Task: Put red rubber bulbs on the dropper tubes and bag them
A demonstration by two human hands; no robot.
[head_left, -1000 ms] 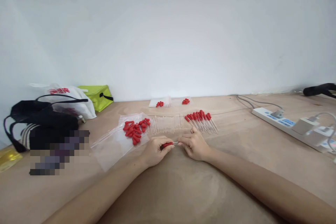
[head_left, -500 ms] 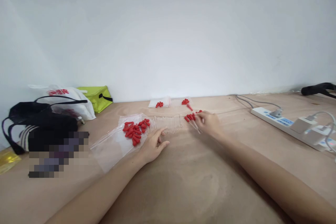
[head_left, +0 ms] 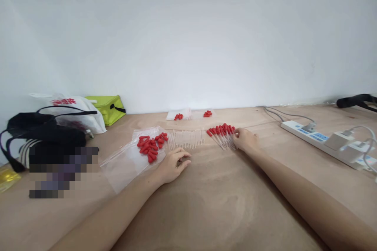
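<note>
On the table, a fanned row of glass droppers point(head_left: 222, 136) lies with red rubber bulbs pointing away from me. My right hand point(head_left: 246, 140) is at the right end of this row, its fingers pinched at the last dropper point(head_left: 233, 130). My left hand point(head_left: 174, 164) rests on the tabletop, fingers loosely bent and apart, holding nothing. Just beyond it lies a row of bare glass tubes point(head_left: 188, 139). To its left, a pile of loose red rubber bulbs point(head_left: 149, 147) sits on a clear plastic zip bag point(head_left: 126, 168).
Near the wall, two small clear bags carry red bulbs point(head_left: 178, 117) and more red bulbs point(head_left: 207, 113). At right, a white power strip point(head_left: 304, 131) has plugs and cables. A black bag point(head_left: 59, 137), white plastic bag point(head_left: 94, 115) and lime-green bag point(head_left: 110, 108) stand left.
My right hand has shifted right along the dropper row to its end, uncovering more red bulbs. The blurred red piece above the row is gone from there. My left hand stays about where it was.
</note>
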